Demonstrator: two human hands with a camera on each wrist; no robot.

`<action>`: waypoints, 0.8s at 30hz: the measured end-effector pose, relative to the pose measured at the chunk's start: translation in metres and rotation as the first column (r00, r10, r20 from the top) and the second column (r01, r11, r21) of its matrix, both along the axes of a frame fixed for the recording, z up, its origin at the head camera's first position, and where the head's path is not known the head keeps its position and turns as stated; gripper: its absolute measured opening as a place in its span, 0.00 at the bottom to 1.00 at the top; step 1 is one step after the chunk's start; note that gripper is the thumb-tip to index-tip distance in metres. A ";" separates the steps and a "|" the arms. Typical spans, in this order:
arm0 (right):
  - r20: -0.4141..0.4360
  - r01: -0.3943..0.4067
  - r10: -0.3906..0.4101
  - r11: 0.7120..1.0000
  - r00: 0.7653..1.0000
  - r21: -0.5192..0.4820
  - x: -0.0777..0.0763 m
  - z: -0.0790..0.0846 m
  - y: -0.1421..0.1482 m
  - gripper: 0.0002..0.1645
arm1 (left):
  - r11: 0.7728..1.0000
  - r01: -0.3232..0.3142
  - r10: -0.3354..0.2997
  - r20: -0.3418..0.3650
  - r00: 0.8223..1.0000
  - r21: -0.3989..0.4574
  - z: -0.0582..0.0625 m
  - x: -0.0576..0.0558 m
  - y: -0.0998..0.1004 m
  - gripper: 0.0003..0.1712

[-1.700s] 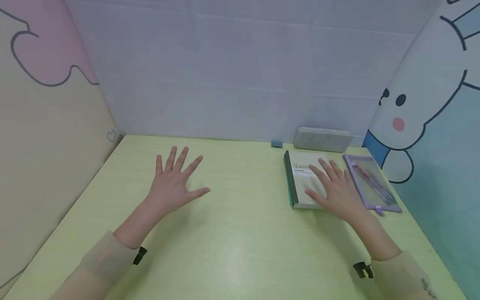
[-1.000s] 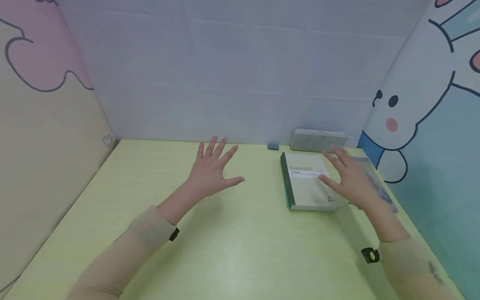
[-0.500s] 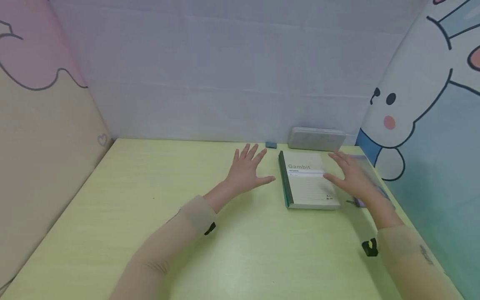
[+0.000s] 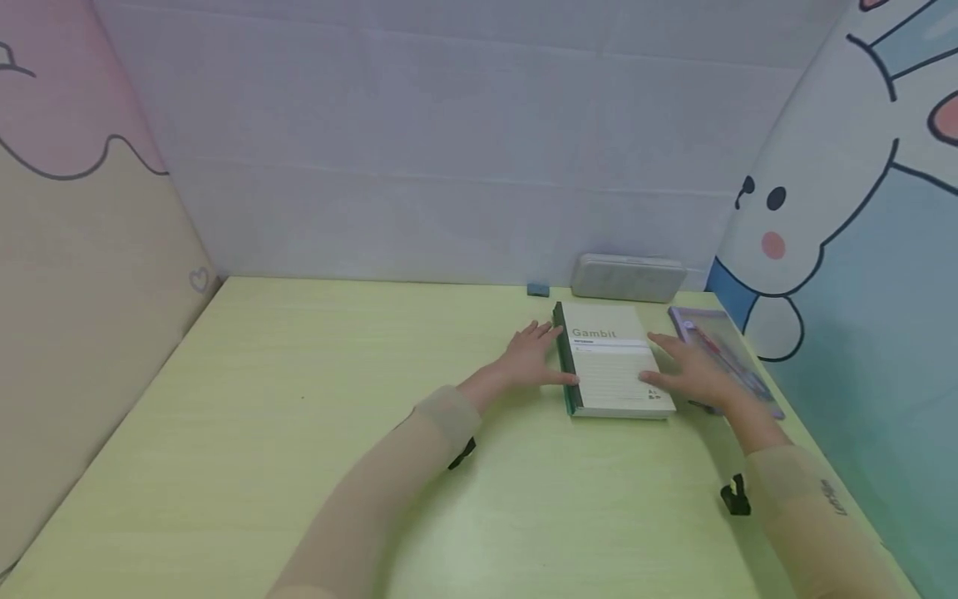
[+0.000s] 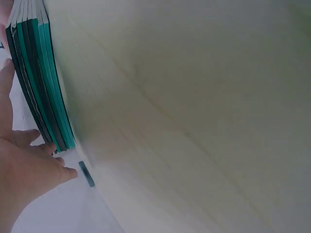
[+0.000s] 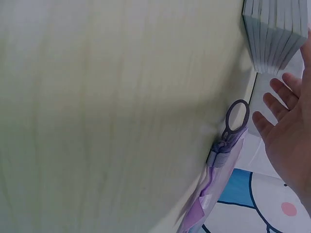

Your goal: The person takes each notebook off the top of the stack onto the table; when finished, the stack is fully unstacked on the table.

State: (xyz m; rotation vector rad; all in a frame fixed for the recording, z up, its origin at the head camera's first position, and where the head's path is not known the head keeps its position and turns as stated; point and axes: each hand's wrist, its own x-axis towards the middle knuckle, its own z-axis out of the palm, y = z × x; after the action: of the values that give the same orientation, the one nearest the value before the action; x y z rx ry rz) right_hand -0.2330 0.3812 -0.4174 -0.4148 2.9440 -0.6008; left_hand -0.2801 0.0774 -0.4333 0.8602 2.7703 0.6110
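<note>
A stack of several notebooks [image 4: 609, 366], the top one marked "Gambit", lies on the right of the table. At the stack's left side, my left hand [image 4: 526, 358] has its fingers spread, thumb and index at the spine edge; firm contact cannot be told. The left wrist view shows green and black spines [image 5: 41, 82] beside that hand [image 5: 24, 167]. By the right edge is my right hand [image 4: 692, 374], its thumb near the cover and its fingers extended. In the right wrist view, the page edges [image 6: 274, 36] appear above the right hand's fingers [image 6: 286, 104], with a gap visible.
A purple-edged zip pouch [image 4: 729, 353] holding pens lies right of the stack, partly behind the right hand. Its zip pull has a dark ring [image 6: 237, 116]. Behind stand a grey case [image 4: 629, 277] and a small blue block [image 4: 538, 289]. Walls close three sides of the table [image 4: 299, 433].
The left hand has moved right across the table to the notebooks' spine side. The right hand has shifted to their right edge and lowered. The notebooks stay in place.
</note>
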 end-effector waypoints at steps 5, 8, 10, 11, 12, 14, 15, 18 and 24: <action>0.008 -0.010 0.010 1.000 1.000 0.002 0.001 -0.006 -0.004 0.51 | 0.998 0.012 -0.016 0.073 0.997 0.057 -0.003 -0.001 0.000 0.59; -0.010 -0.022 0.022 1.000 1.000 -0.009 0.002 -0.007 -0.007 0.50 | 0.995 0.010 -0.020 0.104 0.994 0.098 -0.004 -0.002 -0.002 0.60; -0.026 -0.030 0.030 1.000 0.999 -0.009 0.003 -0.007 -0.009 0.50 | 0.992 0.010 -0.025 0.119 0.993 0.123 -0.005 -0.002 -0.004 0.60; -0.033 -0.033 0.033 0.999 0.999 -0.003 0.003 -0.007 -0.010 0.50 | 0.991 0.010 -0.027 0.126 0.992 0.135 -0.005 -0.002 -0.004 0.61; -0.041 -0.038 0.038 0.999 0.998 -0.004 0.004 -0.007 -0.010 0.50 | 0.989 0.010 -0.029 0.130 0.991 0.147 -0.006 -0.002 -0.005 0.61; -0.056 -0.046 0.046 0.999 0.997 -0.001 0.004 -0.008 -0.011 0.50 | 0.986 0.015 -0.037 0.132 0.991 0.167 -0.006 -0.002 -0.005 0.61; -0.059 -0.048 0.048 0.999 0.997 0.001 0.004 -0.009 -0.012 0.51 | 0.984 0.019 -0.043 0.131 0.990 0.179 -0.006 -0.002 -0.005 0.61; -0.071 -0.049 0.048 0.999 0.996 -0.005 0.005 -0.011 -0.012 0.51 | 0.980 0.036 -0.058 0.108 0.992 0.197 -0.005 -0.001 -0.005 0.60; -0.081 -0.021 0.018 0.999 0.997 -0.037 0.004 -0.012 -0.013 0.54 | 0.974 0.042 -0.046 0.011 0.999 0.223 0.002 0.007 -0.004 0.58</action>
State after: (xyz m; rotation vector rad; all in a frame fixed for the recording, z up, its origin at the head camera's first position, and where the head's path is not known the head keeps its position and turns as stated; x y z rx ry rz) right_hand -0.2287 0.3677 -0.4296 -0.4825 3.0053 -0.6539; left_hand -0.2728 0.0733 -0.4317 0.9519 2.6954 0.9296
